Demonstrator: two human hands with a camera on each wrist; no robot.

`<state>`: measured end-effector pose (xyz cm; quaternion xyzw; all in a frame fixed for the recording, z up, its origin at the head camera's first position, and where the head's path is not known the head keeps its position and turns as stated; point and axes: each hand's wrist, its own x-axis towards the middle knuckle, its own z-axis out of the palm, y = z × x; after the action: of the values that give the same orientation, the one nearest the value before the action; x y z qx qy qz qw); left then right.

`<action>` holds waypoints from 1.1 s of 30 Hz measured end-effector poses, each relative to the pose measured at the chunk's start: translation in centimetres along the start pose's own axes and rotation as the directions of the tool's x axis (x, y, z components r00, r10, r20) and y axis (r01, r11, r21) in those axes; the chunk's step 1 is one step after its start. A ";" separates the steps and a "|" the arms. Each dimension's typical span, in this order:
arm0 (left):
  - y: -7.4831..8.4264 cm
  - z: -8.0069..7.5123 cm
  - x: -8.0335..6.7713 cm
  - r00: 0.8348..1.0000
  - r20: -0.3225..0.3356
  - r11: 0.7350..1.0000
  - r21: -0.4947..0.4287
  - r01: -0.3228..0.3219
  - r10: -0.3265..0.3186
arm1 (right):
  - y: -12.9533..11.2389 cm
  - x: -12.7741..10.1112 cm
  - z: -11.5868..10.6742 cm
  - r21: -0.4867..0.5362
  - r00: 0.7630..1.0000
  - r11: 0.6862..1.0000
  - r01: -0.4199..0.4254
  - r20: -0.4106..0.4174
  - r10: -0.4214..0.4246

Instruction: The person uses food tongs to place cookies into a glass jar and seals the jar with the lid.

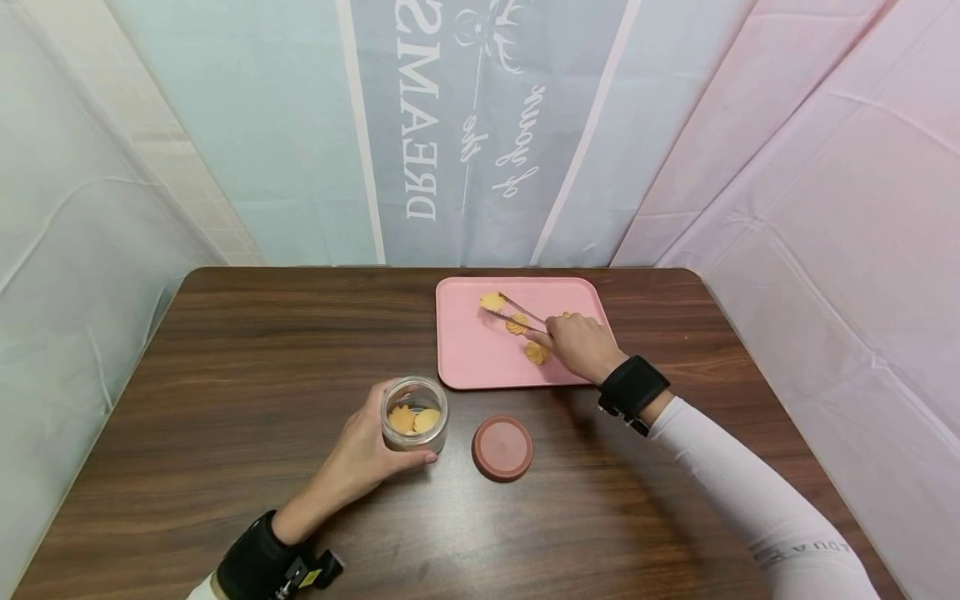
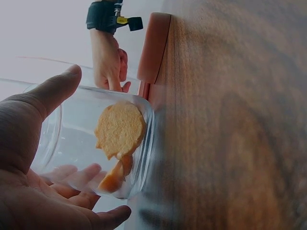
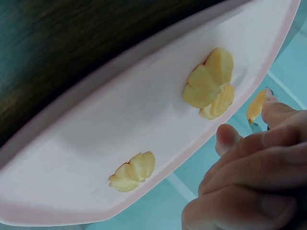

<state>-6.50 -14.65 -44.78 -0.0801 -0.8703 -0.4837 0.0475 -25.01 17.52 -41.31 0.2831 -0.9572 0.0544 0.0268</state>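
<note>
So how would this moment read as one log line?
left hand: holds glass jar | right hand: tongs pinching cookie over pink tray | lid: on table

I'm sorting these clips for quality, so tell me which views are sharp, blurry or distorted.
Head view: evenly lit and sharp, wide-angle bending of the table edges, backdrop lettering mirrored. Left wrist view: the jar and cookie are fairly clear, the wood beside them soft and dim. Right wrist view: the tray and cookies are clear, the right hand close and blurred.

Pink tray [image 3: 96, 124], two cookie clusters [image 3: 211, 84] on it, right hand [image 3: 249, 187] beside tray's edge, fingers curled, cookie [image 3: 256, 106] at fingertips
</note>
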 end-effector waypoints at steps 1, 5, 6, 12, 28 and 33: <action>0.0 0.0 0.0 1.000 0.001 1.000 0.001 0.002 -0.002 | -0.1 0.0 0.0 -0.001 1.000 1.000 0.001 0.000 -0.001; 0.0 0.0 -0.1 1.000 0.002 1.000 0.003 0.007 -0.007 | -0.4 -0.2 -0.1 -0.010 1.000 1.000 -0.002 0.013 0.002; 0.0 0.0 -0.1 1.000 0.003 1.000 0.003 0.008 -0.008 | -0.5 -0.3 -0.1 -0.009 1.000 1.000 -0.003 0.016 0.004; 0.0 0.0 -0.1 1.000 0.009 1.000 0.000 0.015 -0.015 | -0.8 -0.5 -0.3 0.000 1.000 1.000 -0.018 0.019 0.018; 0.0 0.0 0.1 1.000 0.011 1.000 -0.004 0.004 -0.004 | -1.2 -0.6 -0.6 0.028 0.998 0.999 -0.043 0.046 0.042; -0.1 0.0 0.0 1.000 0.010 1.000 -0.002 0.002 -0.002 | -1.2 -0.9 -0.6 0.023 0.999 1.000 -0.021 0.039 0.020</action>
<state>-6.56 -14.70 -44.84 -0.0815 -0.8701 -0.4842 0.0424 -23.62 17.04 -40.70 0.2748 -0.9596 0.0604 0.0046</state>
